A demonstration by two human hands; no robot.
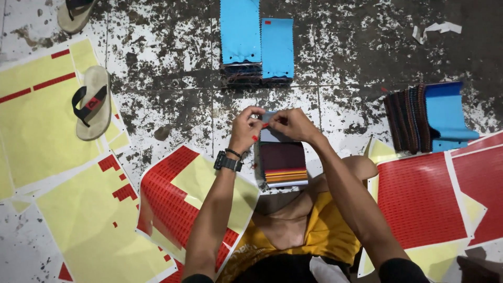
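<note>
Too small to tell what sits pinched between left hand [245, 127] and right hand [291, 123]. Top of fabric swatch stack [283, 162] hidden behind both. Upper sandal [75, 13] and blue swatch pile [240, 32] cut off by top edge.

Blue fabric swatches [255, 39], red sticker sheets [419, 199] (yellow backing), speckled floor [167, 78].

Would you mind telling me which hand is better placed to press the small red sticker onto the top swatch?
Probably the left hand: a small red sticker shows at its fingers, directly above the swatch stack. The right hand pinches the top swatch's edge.
</note>
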